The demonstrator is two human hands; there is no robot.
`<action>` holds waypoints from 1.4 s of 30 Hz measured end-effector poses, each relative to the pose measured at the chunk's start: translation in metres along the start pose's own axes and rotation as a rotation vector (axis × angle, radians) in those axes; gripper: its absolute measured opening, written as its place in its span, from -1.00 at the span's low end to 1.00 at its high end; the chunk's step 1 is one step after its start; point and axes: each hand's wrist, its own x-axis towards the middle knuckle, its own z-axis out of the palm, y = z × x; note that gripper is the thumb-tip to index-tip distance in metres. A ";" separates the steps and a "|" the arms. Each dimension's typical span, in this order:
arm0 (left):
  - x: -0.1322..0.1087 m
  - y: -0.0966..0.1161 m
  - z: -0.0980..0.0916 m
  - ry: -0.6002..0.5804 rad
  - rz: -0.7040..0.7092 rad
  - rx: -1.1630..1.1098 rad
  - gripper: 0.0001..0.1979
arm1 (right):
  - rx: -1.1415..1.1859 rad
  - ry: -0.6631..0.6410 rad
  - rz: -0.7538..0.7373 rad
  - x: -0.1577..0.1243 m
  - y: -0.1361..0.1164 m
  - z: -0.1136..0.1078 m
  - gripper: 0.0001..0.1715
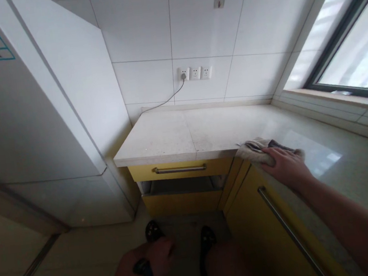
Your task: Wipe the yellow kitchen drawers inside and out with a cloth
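My right hand (286, 161) grips a crumpled grey-and-white cloth (255, 151) and presses it on the worktop (166, 133), at the inner corner where the two counter runs meet. Part of the cloth sticks out past my fingers over the front edge. Low in the picture, my left hand (162, 252) hangs in shadow above the floor, with a dark watch (143, 273) on its wrist. Its fingers are too dim and blurred to make out, and it is away from the counter.
Below the worktop is a yellow drawer (181, 169) with a bar handle, above an open gap. A yellow cabinet door (267, 226) with a long handle (291, 232) stands right. A white fridge (53, 126) borders the left. A power cord (166, 101) runs from a wall socket (195, 73).
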 end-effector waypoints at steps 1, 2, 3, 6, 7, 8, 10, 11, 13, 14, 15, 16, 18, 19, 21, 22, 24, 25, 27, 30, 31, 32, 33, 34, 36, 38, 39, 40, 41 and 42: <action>0.008 0.004 -0.012 0.085 0.041 0.045 -0.71 | -0.002 0.004 0.020 0.001 0.002 0.003 -0.33; 0.017 0.008 -0.026 0.168 0.098 0.092 -0.69 | -0.012 0.003 0.043 0.003 0.002 0.005 -0.30; 0.027 0.014 -0.041 0.253 0.158 0.136 -0.66 | -0.024 -0.008 0.066 0.004 0.003 0.007 -0.27; 0.058 0.033 -0.090 0.502 0.297 0.266 -0.53 | -0.036 -0.088 0.128 0.005 0.002 0.009 -0.21; 0.069 0.039 -0.105 0.576 0.308 0.308 -0.50 | -0.030 -0.116 0.133 0.005 0.002 0.009 -0.21; 0.080 0.044 -0.118 0.629 0.307 0.348 -0.48 | -0.025 -0.135 0.132 0.005 0.003 0.010 -0.20; 0.100 0.052 -0.138 0.680 0.272 0.416 -0.46 | -0.026 -0.140 0.122 0.005 0.004 0.011 -0.19; 0.110 0.054 -0.145 0.686 0.245 0.443 -0.44 | -0.031 -0.135 0.118 0.005 0.005 0.011 -0.19; 0.125 0.058 -0.154 0.677 0.202 0.479 -0.43 | -0.036 -0.123 0.116 0.004 0.005 0.010 -0.20; 0.132 0.059 -0.155 0.670 0.191 0.490 -0.44 | -0.036 -0.119 0.116 0.004 0.004 0.010 -0.21; 0.137 0.060 -0.156 0.664 0.189 0.496 -0.45 | -0.033 -0.116 0.116 0.004 0.004 0.009 -0.22; 0.141 0.061 -0.155 0.661 0.190 0.500 -0.47 | -0.028 -0.116 0.113 0.004 0.003 0.007 -0.22; 0.145 0.062 -0.151 0.658 0.190 0.504 -0.48 | -0.019 -0.117 0.112 0.004 0.002 0.005 -0.23; 0.146 0.062 -0.148 0.659 0.187 0.505 -0.47 | -0.019 -0.117 0.115 0.005 0.001 0.004 -0.22; 0.146 0.064 -0.143 0.666 0.180 0.505 -0.43 | -0.028 -0.116 0.122 0.005 0.001 0.003 -0.20; 0.145 0.064 -0.141 0.674 0.177 0.506 -0.40 | -0.035 -0.113 0.126 0.004 0.001 0.003 -0.19; 0.143 0.065 -0.138 0.690 0.173 0.509 -0.38 | -0.047 -0.107 0.127 0.004 0.001 0.003 -0.19; 0.141 0.066 -0.136 0.696 0.171 0.510 -0.39 | -0.052 -0.105 0.125 0.003 0.001 0.003 -0.20; 0.138 0.068 -0.133 0.710 0.166 0.510 -0.43 | -0.061 -0.104 0.120 0.003 0.001 0.003 -0.20; 0.130 0.068 -0.126 0.743 0.167 0.497 -0.45 | -0.068 -0.106 0.118 0.002 0.000 0.003 -0.20; 0.126 0.068 -0.123 0.755 0.172 0.490 -0.43 | -0.068 -0.106 0.119 0.003 0.000 0.002 -0.20; 0.123 0.068 -0.120 0.765 0.179 0.484 -0.42 | -0.066 -0.107 0.119 0.003 0.000 0.002 -0.20; 0.119 0.068 -0.117 0.773 0.185 0.476 -0.40 | -0.062 -0.110 0.119 0.003 0.000 0.002 -0.20; 0.114 0.068 -0.114 0.779 0.189 0.468 -0.39 | -0.058 -0.112 0.120 0.003 -0.001 0.001 -0.20; 0.105 0.069 -0.108 0.782 0.191 0.452 -0.39 | -0.049 -0.119 0.122 0.003 -0.001 0.001 -0.20; 0.095 0.071 -0.103 0.778 0.188 0.436 -0.40 | -0.045 -0.127 0.124 0.002 -0.002 -0.001 -0.20; 0.089 0.072 -0.100 0.773 0.186 0.428 -0.40 | -0.047 -0.130 0.124 0.002 -0.002 -0.001 -0.20; 0.083 0.073 -0.098 0.766 0.184 0.420 -0.41 | -0.048 -0.136 0.124 0.002 -0.003 -0.002 -0.20; 0.078 0.074 -0.095 0.758 0.181 0.413 -0.41 | -0.049 -0.143 0.123 0.002 -0.003 -0.003 -0.20; 0.072 0.075 -0.093 0.749 0.177 0.405 -0.42 | -0.049 -0.148 0.124 0.002 -0.004 -0.004 -0.20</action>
